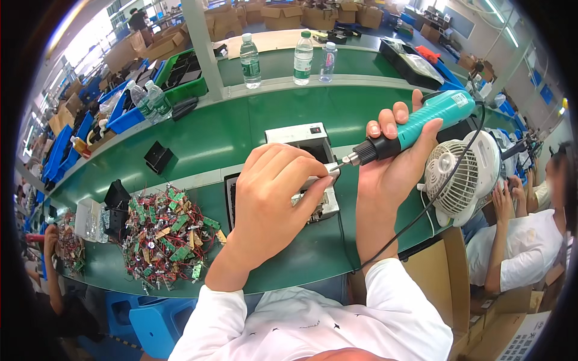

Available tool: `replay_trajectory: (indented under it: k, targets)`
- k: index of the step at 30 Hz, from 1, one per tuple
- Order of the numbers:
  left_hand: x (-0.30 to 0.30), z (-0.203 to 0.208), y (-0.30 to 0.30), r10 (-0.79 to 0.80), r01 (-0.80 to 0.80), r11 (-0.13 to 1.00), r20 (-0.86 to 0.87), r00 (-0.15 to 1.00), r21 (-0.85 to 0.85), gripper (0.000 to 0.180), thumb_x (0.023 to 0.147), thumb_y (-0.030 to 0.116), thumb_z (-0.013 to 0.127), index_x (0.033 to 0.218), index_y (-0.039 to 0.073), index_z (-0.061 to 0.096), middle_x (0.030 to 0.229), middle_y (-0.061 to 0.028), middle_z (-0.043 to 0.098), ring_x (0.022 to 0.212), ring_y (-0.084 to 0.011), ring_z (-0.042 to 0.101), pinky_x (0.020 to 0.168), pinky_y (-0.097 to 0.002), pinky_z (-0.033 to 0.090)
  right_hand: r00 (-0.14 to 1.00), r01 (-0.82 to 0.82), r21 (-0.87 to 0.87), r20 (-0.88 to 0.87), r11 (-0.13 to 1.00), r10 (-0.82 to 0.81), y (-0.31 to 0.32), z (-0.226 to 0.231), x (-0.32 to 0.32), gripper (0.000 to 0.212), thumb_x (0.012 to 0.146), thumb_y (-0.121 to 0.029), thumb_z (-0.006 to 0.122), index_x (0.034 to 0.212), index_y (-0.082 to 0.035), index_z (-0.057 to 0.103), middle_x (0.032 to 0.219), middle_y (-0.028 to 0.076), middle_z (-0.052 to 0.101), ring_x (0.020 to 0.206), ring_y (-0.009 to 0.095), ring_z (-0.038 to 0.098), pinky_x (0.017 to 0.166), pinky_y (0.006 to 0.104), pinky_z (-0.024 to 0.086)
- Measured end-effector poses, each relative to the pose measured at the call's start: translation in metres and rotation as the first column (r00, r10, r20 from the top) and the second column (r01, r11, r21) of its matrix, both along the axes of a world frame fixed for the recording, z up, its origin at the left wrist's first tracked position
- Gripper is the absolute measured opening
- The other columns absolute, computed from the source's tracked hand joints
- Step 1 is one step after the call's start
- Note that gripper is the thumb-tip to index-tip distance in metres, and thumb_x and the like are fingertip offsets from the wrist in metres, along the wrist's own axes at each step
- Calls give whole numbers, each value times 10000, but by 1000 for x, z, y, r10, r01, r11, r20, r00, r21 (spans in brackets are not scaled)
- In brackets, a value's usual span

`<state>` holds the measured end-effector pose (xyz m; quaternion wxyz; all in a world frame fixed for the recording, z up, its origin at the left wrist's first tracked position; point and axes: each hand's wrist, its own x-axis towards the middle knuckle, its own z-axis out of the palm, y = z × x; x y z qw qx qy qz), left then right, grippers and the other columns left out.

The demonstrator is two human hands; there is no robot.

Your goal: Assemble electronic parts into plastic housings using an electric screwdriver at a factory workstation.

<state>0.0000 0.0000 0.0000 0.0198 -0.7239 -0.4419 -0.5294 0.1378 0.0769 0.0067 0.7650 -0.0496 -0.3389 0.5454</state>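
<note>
My right hand [391, 156] is wrapped round a teal electric screwdriver [435, 116] with a black collar, its bit pointing left. A black cable runs from the tool's rear end down past my right wrist. My left hand [274, 192] is closed in a pinch, thumb and forefinger together by the bit [345, 162]. Something small and pale shows at those fingertips, too hidden to name. Behind and below the left hand stands a white box-shaped device [295, 133] with a dark opening and a small switch; my hand covers much of it.
A heap of small green circuit boards with red wires [165, 237] lies on the green bench at left. Beyond it are black plastic cases [159, 156]. A white fan [454, 174] stands at right. Bottles [250, 63] line the back ledge. Other people sit on both sides.
</note>
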Motion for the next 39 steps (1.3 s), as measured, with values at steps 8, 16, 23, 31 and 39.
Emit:
replay_trajectory:
  k: [8,16,23,31,39]
  targets:
    - [0,-1,3,15,-15,1000,8,1000,5,138,651,9,711,739,70,626,780,-3,623,772,-182,544,769,-298,428,1000,0,23,-17,1000,0,2,1,1,518,958,-502,438,1327,-152,341,819,-23,471,641,75,451,597,268,391]
    - [0,0,2,15,-15,999,10,1000,29,136,652,4,709,743,70,633,781,-1,624,771,-181,542,784,-303,429,1000,1,15,-17,1000,-1,0,1,0,502,960,-490,441,1324,-157,346,812,-27,471,626,70,450,586,259,383]
    - [4,4,2,-13,13,1000,-19,1000,20,134,650,15,715,749,59,636,788,-9,627,763,-188,541,843,-332,433,994,-65,14,-86,998,66,-2,3,3,449,977,-463,375,1336,-196,344,758,-28,472,560,75,441,541,254,383]
    - [10,18,-20,53,-50,996,-37,998,78,113,686,85,712,749,60,622,769,-21,616,733,-195,551,863,-380,447,993,11,240,-115,971,17,8,0,-1,536,958,-520,320,1350,-155,347,741,4,480,492,88,423,460,252,403]
    - [23,19,-52,-218,240,966,-194,957,100,128,730,159,700,762,68,616,789,-20,623,757,-185,561,858,-381,456,742,585,217,245,781,-624,29,-74,48,538,967,-410,428,1380,-121,238,793,58,510,536,128,473,527,268,476]
